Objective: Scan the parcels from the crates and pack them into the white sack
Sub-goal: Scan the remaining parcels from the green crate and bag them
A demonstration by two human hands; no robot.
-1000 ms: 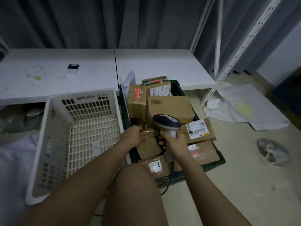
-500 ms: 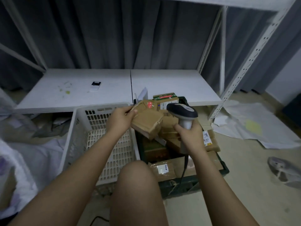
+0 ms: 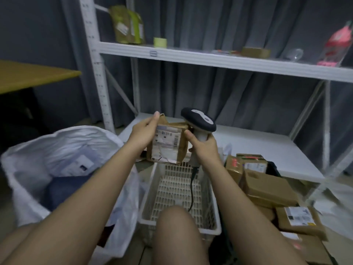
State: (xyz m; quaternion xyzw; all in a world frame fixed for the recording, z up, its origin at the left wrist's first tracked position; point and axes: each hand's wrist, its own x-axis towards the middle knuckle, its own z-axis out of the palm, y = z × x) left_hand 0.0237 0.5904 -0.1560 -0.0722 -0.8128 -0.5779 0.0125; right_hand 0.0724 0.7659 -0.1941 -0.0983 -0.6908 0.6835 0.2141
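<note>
While the brown parcel [image 3: 168, 143] is held by the left hand [image 3: 142, 131] above the white crate [image 3: 179, 190], the scanner [image 3: 198, 122] gripped by the right hand [image 3: 203, 148] should be aimed squarely at its label before the white sack [image 3: 63, 150] at nine o'clock is filled.

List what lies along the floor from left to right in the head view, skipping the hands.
white sack → white plastic crate → dark crate of cardboard parcels
</note>
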